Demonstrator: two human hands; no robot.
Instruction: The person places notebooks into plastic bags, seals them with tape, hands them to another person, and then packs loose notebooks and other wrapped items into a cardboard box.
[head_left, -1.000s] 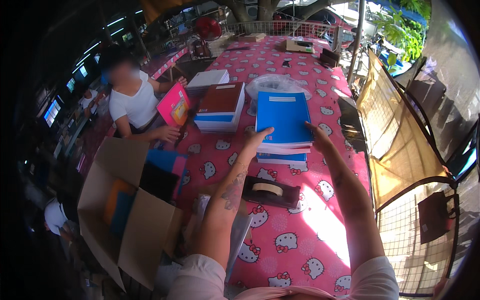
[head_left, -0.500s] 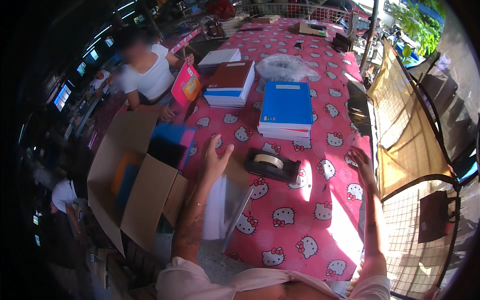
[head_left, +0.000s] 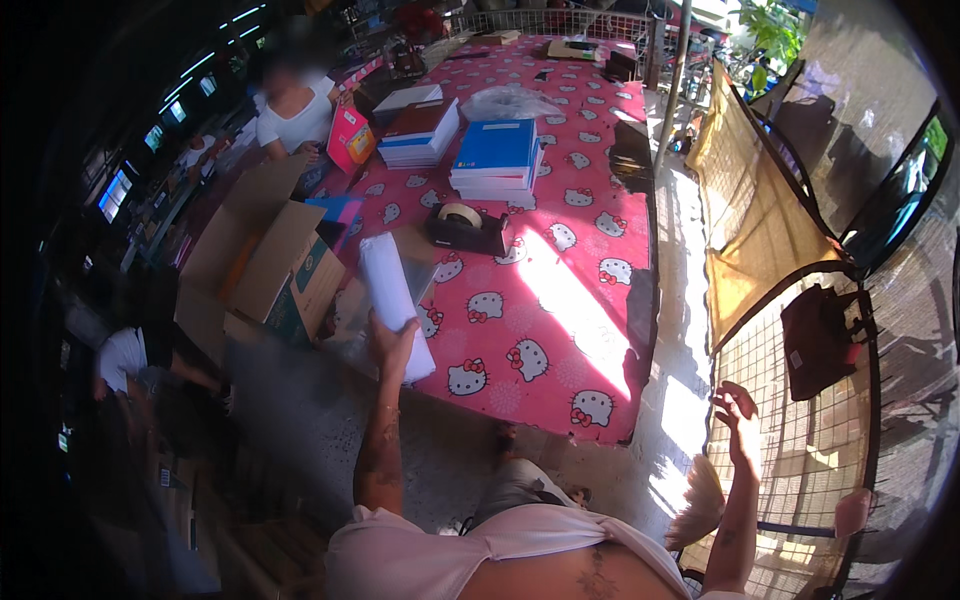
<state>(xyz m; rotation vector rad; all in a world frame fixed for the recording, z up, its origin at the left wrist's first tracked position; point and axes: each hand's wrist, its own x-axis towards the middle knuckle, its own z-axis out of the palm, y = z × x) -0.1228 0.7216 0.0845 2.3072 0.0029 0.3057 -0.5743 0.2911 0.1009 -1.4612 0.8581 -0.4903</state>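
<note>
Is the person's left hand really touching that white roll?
Touching. The head view shows the left hand gripping the lower part of the white roll, its thumb lying across the surface.

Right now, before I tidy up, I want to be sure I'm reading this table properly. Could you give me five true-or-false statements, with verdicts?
1. The left hand holds the white roll. True.
2. The tape dispenser is nearer the wearer than the blue stack. True.
3. The right hand rests on the blue stack. False: it is out beyond the right edge of the table.
4. The carton is closed. False: it stands open.
5. The co-worker holds a pink book. True.
</note>
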